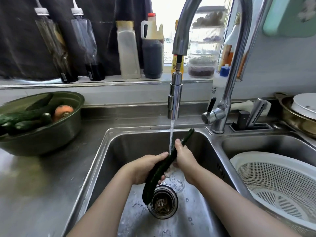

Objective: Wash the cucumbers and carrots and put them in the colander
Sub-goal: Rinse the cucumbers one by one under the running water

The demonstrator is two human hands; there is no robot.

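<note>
Two hands on one long dark-green cucumber (159, 171), centre of frame, held over the stainless steel sink basin (128, 146) under the water stream (171, 134) from the chrome pull-down faucet head (174, 103). Long axis is diagonal: low end just above the round metal drain strainer (163, 202), high tip pointing up-right toward the faucet base. Stream lands on it between the two grips.

Left hand (147, 168): wrapped round the lower-middle stretch, thumb over the top, fingertips showing underneath. Right hand (184, 159): closed round the upper stretch, thumb lying along the skin, cucumber tip sticking out past it. Both forearms come in from the bottom edge and converge.

Key relation for the drop-off: white perforated plastic colander (266, 178) sits in the adjoining basin, lower right of frame, to the right of both hands. I see nothing in it. Right hand is nearer, so my call is right hand carries and left lets go. The axis leans that way, so a swing over the divider should do.

Remaining stock, presumably unwashed: more dark-green cucumbers (25, 115) and an orange carrot (63, 112) in the olive-green round bowl (51, 137) on the steel desk (42, 177), left of frame, well apart from the stream. Left hand is nearer to it. My read: early in the task, rinse step, first item.
</note>
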